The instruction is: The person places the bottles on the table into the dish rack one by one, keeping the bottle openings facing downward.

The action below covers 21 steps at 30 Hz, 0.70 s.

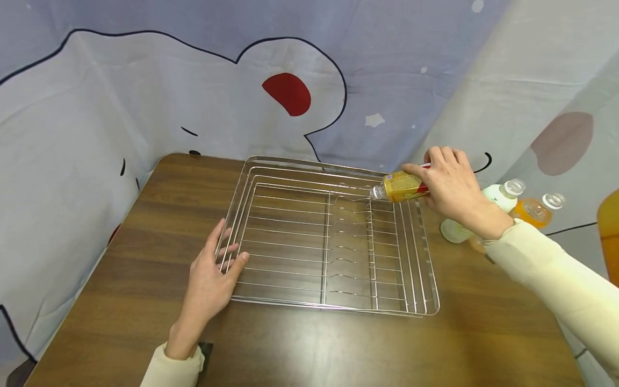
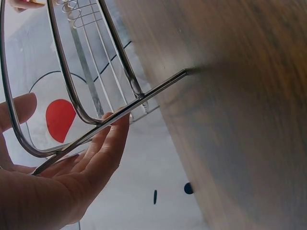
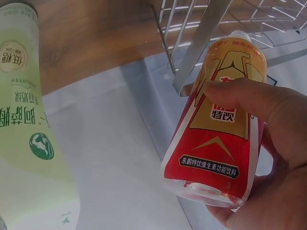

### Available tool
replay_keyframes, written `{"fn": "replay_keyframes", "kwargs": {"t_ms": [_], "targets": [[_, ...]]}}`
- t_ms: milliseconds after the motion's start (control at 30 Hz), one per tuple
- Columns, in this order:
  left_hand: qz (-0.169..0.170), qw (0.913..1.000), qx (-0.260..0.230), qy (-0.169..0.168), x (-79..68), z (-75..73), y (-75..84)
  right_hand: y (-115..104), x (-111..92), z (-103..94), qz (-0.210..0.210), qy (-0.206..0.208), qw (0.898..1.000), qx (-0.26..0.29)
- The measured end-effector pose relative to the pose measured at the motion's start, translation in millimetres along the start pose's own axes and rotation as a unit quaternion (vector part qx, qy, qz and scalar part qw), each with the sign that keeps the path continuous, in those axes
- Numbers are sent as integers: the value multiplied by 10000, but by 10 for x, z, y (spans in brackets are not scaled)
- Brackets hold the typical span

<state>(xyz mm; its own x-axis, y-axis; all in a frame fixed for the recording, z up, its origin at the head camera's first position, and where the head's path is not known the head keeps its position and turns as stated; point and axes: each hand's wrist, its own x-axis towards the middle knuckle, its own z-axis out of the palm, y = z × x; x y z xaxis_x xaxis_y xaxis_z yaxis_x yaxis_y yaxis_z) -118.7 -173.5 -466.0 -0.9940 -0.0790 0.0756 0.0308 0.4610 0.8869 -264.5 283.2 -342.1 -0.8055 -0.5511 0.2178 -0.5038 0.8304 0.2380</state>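
Observation:
A drink bottle [image 1: 402, 186] with a red and gold label lies tilted in my right hand [image 1: 452, 183], its neck pointing left over the back right of a wire basket [image 1: 322, 279]. In the right wrist view, thumb and fingers wrap round the bottle [image 3: 211, 153], whose base faces the camera. My left hand [image 1: 210, 279] holds the basket's left side, the thumb inside and the fingers outside. The left wrist view shows those fingers [image 2: 108, 148] behind the basket's metal rods [image 2: 112, 50]. Wavy wires form a divided row in the basket's right part.
Right of the basket, a pale green bottle [image 1: 454, 231] and an orange drink bottle [image 1: 534, 213] stand on the wooden table [image 1: 300, 344], partly behind my right arm. A printed curtain [image 1: 203, 97] hangs along the table's back and sides. A small dark item [image 1: 205, 355] lies by my left sleeve.

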Motion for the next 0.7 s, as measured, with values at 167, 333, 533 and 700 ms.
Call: {"fn": "replay_keyframes", "kwargs": {"t_ms": [167,333,533,700], "targets": [[17,10000,6,9,1,2,-8,-21,18,22,5,-97,10000,-21],[56,10000,-19,30,-4,9,-8,-48,34,54,12,-179,9998,43],[70,10000,-22,24,-5,11,-5,-67,39,90,11,-204,9998,55],[86,10000,-40,19,-1,6,2,-83,64,119,-22,-140,9999,15]]}}
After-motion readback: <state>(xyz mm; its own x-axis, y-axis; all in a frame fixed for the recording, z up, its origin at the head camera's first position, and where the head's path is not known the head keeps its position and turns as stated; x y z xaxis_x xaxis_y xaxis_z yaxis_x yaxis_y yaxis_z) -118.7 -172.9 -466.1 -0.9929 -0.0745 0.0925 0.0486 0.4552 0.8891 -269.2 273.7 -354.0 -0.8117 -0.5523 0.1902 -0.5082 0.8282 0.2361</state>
